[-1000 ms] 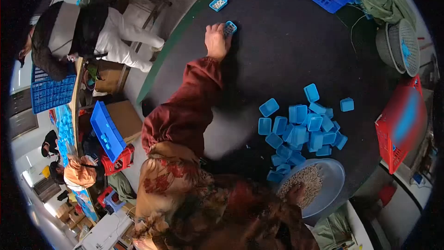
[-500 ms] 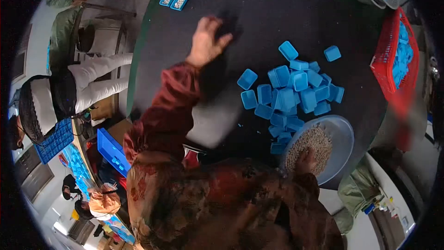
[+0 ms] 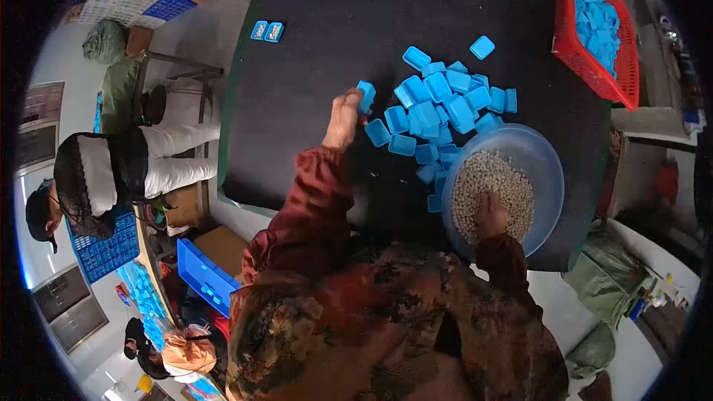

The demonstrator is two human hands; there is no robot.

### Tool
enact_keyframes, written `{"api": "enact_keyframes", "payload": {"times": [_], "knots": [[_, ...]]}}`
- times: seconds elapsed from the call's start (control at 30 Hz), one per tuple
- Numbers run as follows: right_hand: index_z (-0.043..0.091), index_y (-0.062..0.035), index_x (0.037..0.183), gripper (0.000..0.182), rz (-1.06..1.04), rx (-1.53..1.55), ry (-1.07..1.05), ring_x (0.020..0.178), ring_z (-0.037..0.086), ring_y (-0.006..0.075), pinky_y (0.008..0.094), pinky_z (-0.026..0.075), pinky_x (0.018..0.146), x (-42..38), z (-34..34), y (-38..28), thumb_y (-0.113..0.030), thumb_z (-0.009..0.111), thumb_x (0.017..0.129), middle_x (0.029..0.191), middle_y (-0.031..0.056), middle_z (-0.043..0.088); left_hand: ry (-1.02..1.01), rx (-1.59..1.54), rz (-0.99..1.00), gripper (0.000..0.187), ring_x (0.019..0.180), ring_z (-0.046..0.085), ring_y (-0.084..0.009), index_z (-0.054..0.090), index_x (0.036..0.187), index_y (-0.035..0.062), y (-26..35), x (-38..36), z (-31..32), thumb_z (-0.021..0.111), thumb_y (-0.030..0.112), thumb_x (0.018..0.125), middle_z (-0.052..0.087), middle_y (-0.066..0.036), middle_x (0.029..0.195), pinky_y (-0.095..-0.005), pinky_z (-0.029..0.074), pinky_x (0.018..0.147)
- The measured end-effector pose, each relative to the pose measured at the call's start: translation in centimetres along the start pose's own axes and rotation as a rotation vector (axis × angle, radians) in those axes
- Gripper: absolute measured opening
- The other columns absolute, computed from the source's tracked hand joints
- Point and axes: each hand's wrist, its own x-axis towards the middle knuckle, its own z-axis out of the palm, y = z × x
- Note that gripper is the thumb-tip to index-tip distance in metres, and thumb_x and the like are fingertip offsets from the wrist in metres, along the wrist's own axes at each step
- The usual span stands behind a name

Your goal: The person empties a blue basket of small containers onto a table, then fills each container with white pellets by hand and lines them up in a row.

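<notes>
My left hand (image 3: 342,120) is closed around a small blue plastic tray (image 3: 366,96), held at the left edge of a heap of similar blue trays (image 3: 425,119). My right hand (image 3: 492,217) is down in a translucent bluish bowl (image 3: 548,186), its fingers sunk among small round whitish pellets (image 3: 490,171). Because the pellets cover the fingertips, I cannot see whether that hand grips any. Farther off, two blue trays with whitish pellets in them, the nearer-right one (image 3: 274,32) included, stand side by side at the table's far left.
The dark table (image 3: 312,67) spreads before me. At its right stands a red basket (image 3: 624,74) full of blue pieces. One blue tray (image 3: 482,47) lies apart from the heap. To the left a person (image 3: 96,171) stands by a blue crate (image 3: 108,245); others are farther back.
My left hand, open and holding nothing before, has moved toward the heap and now holds a blue tray. My right hand stays in the bowl. The camera view has shifted.
</notes>
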Motion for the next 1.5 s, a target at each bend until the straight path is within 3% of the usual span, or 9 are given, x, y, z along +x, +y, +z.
{"api": "enact_keyframes", "payload": {"times": [0.07,0.1,0.17,0.3,0.4,0.67,1.0,1.2,1.5], "knots": [[0.052,-0.0054,0.084,0.015,0.049,1.088,0.548,0.049,0.048,0.0249,0.034,0.04,0.045,1.1,0.8,-1.4,-0.019,0.048,0.084,0.058,0.0063,0.047,-0.314,-0.704,-0.231,0.036,0.053,0.048,-0.0159,0.051,0.101,-0.002,2.6,-1.8,0.4,0.04,0.028,0.085,0.055,-0.01,0.078,-0.0264,0.039,0.048],[0.052,-0.0054,0.084,0.015,0.058,1.096,0.561,0.049,0.048,0.0249,0.034,0.04,0.045,1.3,-0.2,-1.5,-0.019,0.048,0.084,0.058,0.0063,0.047,-0.461,-0.748,-0.182,0.037,0.058,0.049,-0.0132,0.05,0.104,-0.0019,3.2,-2.8,0.8,0.034,0.027,0.086,0.055,-0.009,0.077,-0.0224,0.04,0.048],[0.052,-0.0098,0.079,0.026,0.781,1.549,0.039,0.055,0.045,0.0118,0.0283,0.036,0.045,1.1,-3.7,-0.8,-0.036,0.053,0.082,0.064,-0.0025,0.047,-0.554,-0.831,-0.179,0.036,0.058,0.049,-0.0125,0.049,0.105,-0.0022,5.2,-4.9,2.7,0.037,0.026,0.086,0.055,-0.009,0.078,-0.0224,0.04,0.049],[0.05,-0.0092,0.082,0.019,0.365,2.369,-0.373,0.054,0.041,0.012,0.027,0.033,0.047,2.1,-6.6,0.6,-0.028,0.048,0.085,0.068,0.0009,0.045,-0.587,-0.515,-0.027,0.031,0.063,0.051,-0.0106,0.048,0.109,-0.0014,6.7,-9.1,7.9,0.048,0.018,0.084,0.055,-0.008,0.085,-0.0215,0.04,0.05],[0.048,-0.0081,0.08,0.019,0.454,2.4,-0.072,0.053,0.04,0.0137,0.0276,0.034,0.048,2.9,-9.7,-1.1,-0.025,0.043,0.087,0.066,0.0033,0.043,-0.364,0.361,0.901,0.041,0.076,0.056,-0.025,0.049,0.108,-0.0002,4.0,-11.6,13.1,0.064,0.008,0.071,0.054,-0.013,0.09,-0.0324,0.045,0.059],[0.037,-0.0103,0.06,0.038,0.251,1.857,0.416,0.048,0.029,0.0115,0.0263,0.029,0.048,5.3,-13.2,-5.7,-0.032,0.034,0.091,0.052,-0.0011,0.03,-0.334,0.435,0.845,0.044,0.083,0.052,-0.034,0.055,0.099,0.0041,2.1,-16.8,20.7,0.069,0.006,0.057,0.055,-0.013,0.092,-0.0373,0.044,0.069],[0.039,-0.0118,0.062,0.034,0.384,2.432,0.07,0.048,0.029,0.0103,0.0239,0.026,0.047,5.6,-10.3,0.4,-0.032,0.039,0.089,0.053,-0.001,0.032,-0.193,0.293,0.868,0.049,0.087,0.05,-0.0297,0.054,0.1,0.0048,2.7,-14.4,18.9,0.07,0.0,0.054,0.054,-0.012,0.095,-0.0349,0.043,0.073],[0.049,-0.0061,0.099,0.031,-0.055,0.046,0.334,0.086,0.044,0.0318,0.0444,0.036,0.074,2.8,-6.6,-2.2,-0.033,0.049,0.083,0.098,0.0146,0.045,0.115,0.211,0.783,0.048,0.084,0.049,-0.0174,0.054,0.102,0.0047,3.2,-7.3,11.3,0.071,-0.003,0.058,0.048,-0.007,0.091,-0.0271,0.042,0.071],[0.038,-0.0047,0.117,0.051,-0.071,-0.062,0.039,0.098,0.038,0.0402,0.0509,0.03,0.081,2.8,-3.4,-4.7,-0.031,0.056,0.076,0.113,0.0219,0.036,0.379,0.393,0.811,0.04,0.076,0.052,-0.0249,0.054,0.098,0.0003,3.9,2.2,0.8,0.064,-0.004,0.06,0.048,-0.013,0.088,-0.0282,0.044,0.065]]}}
